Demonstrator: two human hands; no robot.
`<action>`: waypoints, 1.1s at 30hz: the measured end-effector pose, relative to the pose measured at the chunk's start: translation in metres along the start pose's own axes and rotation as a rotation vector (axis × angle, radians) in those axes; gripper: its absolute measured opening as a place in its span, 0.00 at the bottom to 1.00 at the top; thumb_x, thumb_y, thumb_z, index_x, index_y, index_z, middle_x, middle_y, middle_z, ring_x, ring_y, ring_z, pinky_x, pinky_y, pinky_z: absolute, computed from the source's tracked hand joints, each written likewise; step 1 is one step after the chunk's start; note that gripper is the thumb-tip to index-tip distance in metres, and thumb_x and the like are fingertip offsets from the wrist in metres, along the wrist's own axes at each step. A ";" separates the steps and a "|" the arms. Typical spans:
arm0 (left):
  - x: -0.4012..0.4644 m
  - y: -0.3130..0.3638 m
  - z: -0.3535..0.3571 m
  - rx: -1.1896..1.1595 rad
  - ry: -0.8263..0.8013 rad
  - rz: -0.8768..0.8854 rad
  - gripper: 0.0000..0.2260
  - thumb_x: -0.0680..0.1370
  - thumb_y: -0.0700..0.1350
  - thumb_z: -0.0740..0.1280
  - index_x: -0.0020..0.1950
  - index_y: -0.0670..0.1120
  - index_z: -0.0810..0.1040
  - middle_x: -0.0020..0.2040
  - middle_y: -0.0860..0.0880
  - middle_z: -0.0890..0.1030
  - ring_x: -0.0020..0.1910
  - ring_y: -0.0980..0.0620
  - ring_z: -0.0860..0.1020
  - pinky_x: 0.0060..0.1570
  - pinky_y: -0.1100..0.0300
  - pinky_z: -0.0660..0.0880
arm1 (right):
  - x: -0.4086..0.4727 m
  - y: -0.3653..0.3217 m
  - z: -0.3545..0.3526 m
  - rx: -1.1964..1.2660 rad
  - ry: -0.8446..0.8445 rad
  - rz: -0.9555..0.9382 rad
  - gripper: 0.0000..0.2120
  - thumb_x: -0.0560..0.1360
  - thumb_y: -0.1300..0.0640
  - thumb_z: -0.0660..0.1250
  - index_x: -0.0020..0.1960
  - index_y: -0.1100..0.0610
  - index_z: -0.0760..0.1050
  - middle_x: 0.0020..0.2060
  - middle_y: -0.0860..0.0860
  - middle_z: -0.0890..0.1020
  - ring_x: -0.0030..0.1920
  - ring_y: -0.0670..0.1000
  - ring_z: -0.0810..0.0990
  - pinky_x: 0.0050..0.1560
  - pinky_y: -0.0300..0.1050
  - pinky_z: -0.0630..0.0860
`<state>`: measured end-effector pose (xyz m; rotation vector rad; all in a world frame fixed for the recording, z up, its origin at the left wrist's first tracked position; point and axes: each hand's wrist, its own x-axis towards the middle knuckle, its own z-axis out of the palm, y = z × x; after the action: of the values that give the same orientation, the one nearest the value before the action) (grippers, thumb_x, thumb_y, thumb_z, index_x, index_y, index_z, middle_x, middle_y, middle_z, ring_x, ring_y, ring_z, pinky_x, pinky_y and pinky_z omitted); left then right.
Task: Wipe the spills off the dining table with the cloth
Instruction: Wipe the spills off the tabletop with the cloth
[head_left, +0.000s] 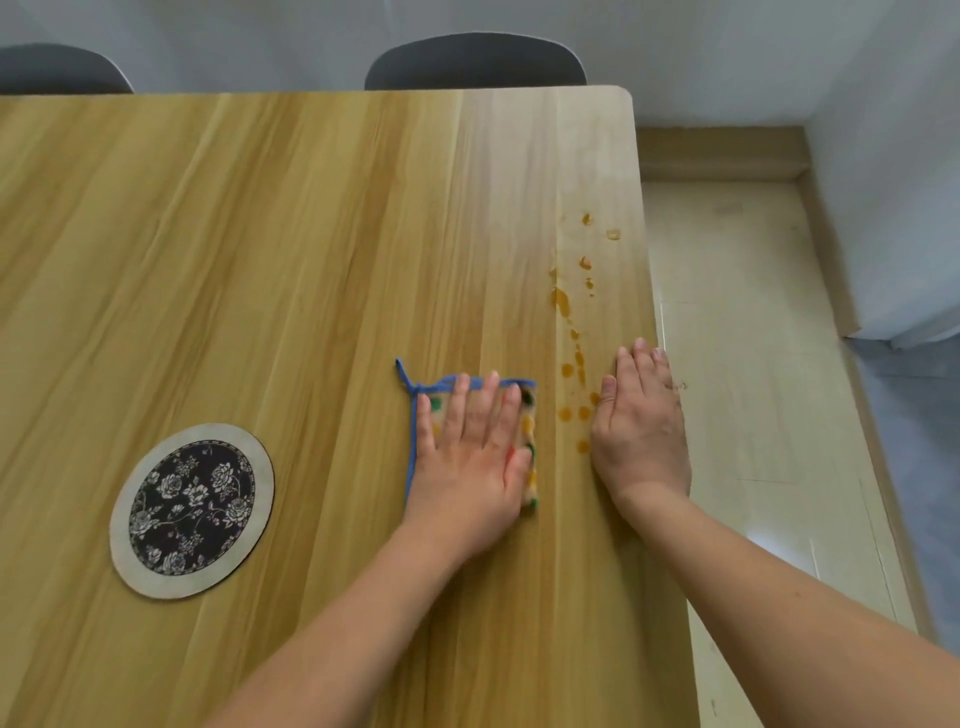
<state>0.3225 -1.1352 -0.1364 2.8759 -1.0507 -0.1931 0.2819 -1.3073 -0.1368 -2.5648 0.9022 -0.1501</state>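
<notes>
Wiping is only about to begin, I judge: the orange spills (574, 358) run in a broken line near the right edge of the table (260, 234), and none looks smeared. Your left hand (470, 457) presses flat, fingers straight, on the cloth (422, 415), which lies just beside the nearest drops, toward the front edge. Your right hand (641, 421) rests flat on the table at the right edge, holding nothing, on the other side of the spills. Next you need to slide the cloth to the right over the drops, then toward the far edge. Your right hand stands in the way of this; lift it first. The round mat (192, 512) near the left edge is well apart. Two chairs (475, 62) stand behind the far edge.
</notes>
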 end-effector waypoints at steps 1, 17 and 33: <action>-0.013 0.004 0.003 0.002 0.002 0.018 0.28 0.79 0.56 0.49 0.78 0.46 0.55 0.79 0.46 0.55 0.77 0.42 0.52 0.70 0.34 0.49 | 0.000 -0.001 0.000 0.001 0.000 0.000 0.24 0.83 0.50 0.47 0.77 0.57 0.56 0.77 0.51 0.55 0.77 0.49 0.48 0.75 0.42 0.43; -0.030 0.022 0.002 -0.017 -0.009 0.013 0.29 0.79 0.57 0.50 0.78 0.47 0.56 0.79 0.46 0.54 0.78 0.43 0.51 0.70 0.34 0.48 | 0.000 -0.001 0.000 0.000 0.010 -0.001 0.24 0.83 0.50 0.46 0.77 0.58 0.55 0.77 0.52 0.55 0.77 0.50 0.48 0.75 0.42 0.43; -0.020 -0.002 0.002 -0.014 0.017 -0.070 0.29 0.79 0.59 0.45 0.79 0.52 0.48 0.79 0.51 0.47 0.78 0.48 0.43 0.72 0.39 0.39 | 0.001 0.002 0.002 0.013 0.008 -0.005 0.24 0.83 0.50 0.45 0.77 0.57 0.55 0.77 0.51 0.54 0.77 0.49 0.48 0.75 0.42 0.43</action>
<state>0.3087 -1.1205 -0.1372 2.8989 -0.9425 -0.1794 0.2823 -1.3085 -0.1391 -2.5564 0.8955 -0.1670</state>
